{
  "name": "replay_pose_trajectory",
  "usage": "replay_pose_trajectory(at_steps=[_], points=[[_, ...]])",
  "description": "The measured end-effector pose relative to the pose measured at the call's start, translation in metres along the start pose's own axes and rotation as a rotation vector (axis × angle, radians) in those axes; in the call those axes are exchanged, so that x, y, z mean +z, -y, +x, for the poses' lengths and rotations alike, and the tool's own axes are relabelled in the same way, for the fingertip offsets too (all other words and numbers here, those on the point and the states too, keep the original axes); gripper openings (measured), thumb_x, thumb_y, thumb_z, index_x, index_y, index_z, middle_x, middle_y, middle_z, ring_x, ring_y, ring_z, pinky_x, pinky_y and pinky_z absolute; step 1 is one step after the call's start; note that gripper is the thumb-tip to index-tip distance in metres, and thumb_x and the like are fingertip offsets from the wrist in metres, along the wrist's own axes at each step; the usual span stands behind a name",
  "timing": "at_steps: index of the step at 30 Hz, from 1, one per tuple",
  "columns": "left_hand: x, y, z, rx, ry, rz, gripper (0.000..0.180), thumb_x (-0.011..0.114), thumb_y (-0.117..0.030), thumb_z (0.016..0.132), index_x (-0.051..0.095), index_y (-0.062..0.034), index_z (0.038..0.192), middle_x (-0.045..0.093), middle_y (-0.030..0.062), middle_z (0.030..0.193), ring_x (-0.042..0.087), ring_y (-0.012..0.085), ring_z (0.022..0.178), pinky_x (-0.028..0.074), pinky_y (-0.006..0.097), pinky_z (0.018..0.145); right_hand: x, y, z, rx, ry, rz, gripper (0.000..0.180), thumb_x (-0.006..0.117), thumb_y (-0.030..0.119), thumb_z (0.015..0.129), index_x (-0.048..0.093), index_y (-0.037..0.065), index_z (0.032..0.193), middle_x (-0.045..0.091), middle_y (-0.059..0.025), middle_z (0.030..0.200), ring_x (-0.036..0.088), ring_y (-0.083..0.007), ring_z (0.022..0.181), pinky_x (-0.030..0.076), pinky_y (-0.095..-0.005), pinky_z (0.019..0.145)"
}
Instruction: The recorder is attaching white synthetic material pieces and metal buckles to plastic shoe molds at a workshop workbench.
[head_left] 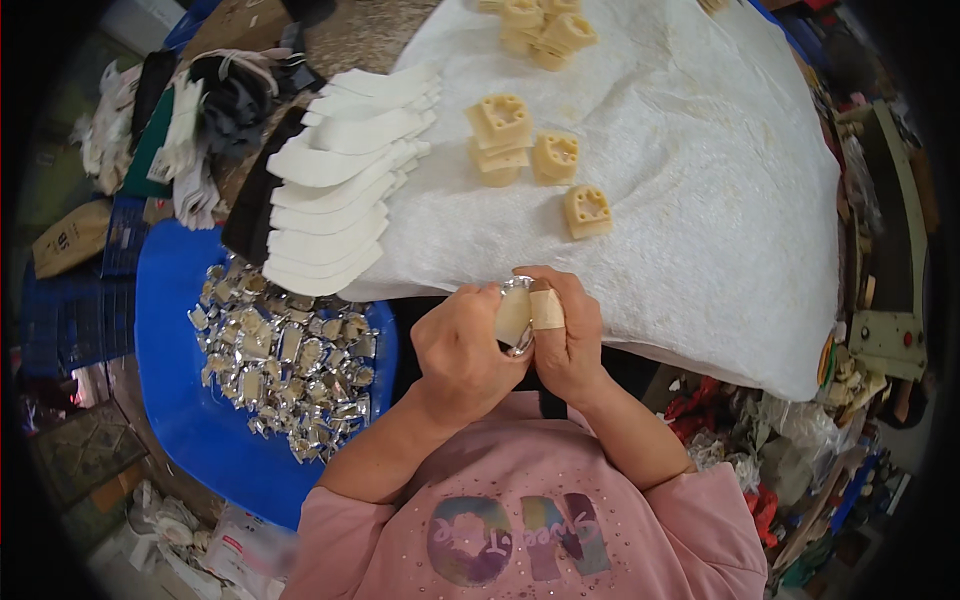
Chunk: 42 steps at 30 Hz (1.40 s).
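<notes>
Both hands meet at the near edge of the white-covered table (700, 210), around a small cream piece with shiny silver material at its rim (513, 315). My left hand (455, 345) closes on its left side with curled fingers. From the other side, my right hand (570, 340) grips it, and a beige tape wrap (547, 310) covers one of its fingers. The fingers hide part of the piece. Beyond the hands, a cream moulded block with holes in its top (588, 212) sits on the cloth. Similar blocks (498, 125) stand stacked farther back.
A fan of overlapping white curved sheets (325, 215) lies at the table's left. Below it, a blue tub (165, 370) holds many silver-and-cream pieces (285, 360). Gloves (180, 130) hang at the far left. Scraps and plastic bags (800, 425) clutter the right side.
</notes>
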<state>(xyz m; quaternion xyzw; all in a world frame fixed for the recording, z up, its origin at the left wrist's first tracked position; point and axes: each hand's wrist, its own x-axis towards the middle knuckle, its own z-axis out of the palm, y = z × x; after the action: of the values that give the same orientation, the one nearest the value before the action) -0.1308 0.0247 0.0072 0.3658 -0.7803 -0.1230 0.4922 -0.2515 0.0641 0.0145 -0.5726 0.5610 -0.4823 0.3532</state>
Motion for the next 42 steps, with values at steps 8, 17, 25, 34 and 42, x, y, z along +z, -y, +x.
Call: replay_pose_trajectory(at_steps=[8,17,25,34,42], points=[[-0.063,0.062,-0.023,-0.230,0.011,0.230,0.052,0.080,-0.010,0.061,0.054,0.0007,0.105,0.058,0.0153,0.088,0.060,0.0308,0.076,0.049,0.037,0.063,0.014,0.022,0.047,-0.215,0.210,-0.144,0.027,0.058,0.003,0.082,0.055,0.002,0.109,0.057,-0.0159,0.095,0.058,-0.0349,0.081,0.048,-0.0374,0.069],[-0.155,0.103,-0.039,-0.461,-0.194,0.931,0.047,0.065,-0.003,0.071,0.055,-0.0022,0.117,0.055,0.0119,0.104,0.049,0.0298,0.104,0.037,0.039,0.094,0.052,0.016,0.125,-0.422,0.044,-0.320,0.037,0.050,-0.007,0.078,0.054,-0.001,0.115,0.053,-0.0182,0.115,0.052,-0.0345,0.104,0.042,-0.0383,0.091],[-0.079,0.079,0.022,-0.060,0.100,0.238,0.041,0.060,0.006,0.068,0.060,-0.0028,0.109,0.054,0.0156,0.117,0.050,0.0328,0.114,0.039,0.043,0.096,0.087,0.007,0.172,-0.364,0.021,-0.515,0.041,0.049,-0.008,0.073,0.055,-0.006,0.114,0.052,-0.0211,0.118,0.044,-0.0378,0.116,0.038,-0.0396,0.099],[-0.052,0.087,0.033,-0.127,0.276,0.367,0.038,0.063,-0.005,0.075,0.057,0.0028,0.111,0.054,0.0208,0.122,0.046,0.0357,0.122,0.037,0.045,0.098,0.074,0.029,0.165,-0.347,0.075,-0.322,0.014,0.053,-0.006,0.079,0.058,-0.003,0.092,0.061,-0.0124,0.096,0.058,-0.0239,0.089,0.046,-0.0320,0.076],[-0.069,0.076,0.041,-0.184,0.250,0.172,0.035,0.059,-0.009,0.081,0.056,0.0040,0.114,0.055,0.0228,0.118,0.051,0.0327,0.112,0.039,0.040,0.092,0.031,0.060,0.134,-0.199,0.016,0.064,0.014,0.057,0.001,0.082,0.058,-0.001,0.096,0.062,-0.0130,0.077,0.058,-0.0181,0.066,0.045,-0.0274,0.062]])
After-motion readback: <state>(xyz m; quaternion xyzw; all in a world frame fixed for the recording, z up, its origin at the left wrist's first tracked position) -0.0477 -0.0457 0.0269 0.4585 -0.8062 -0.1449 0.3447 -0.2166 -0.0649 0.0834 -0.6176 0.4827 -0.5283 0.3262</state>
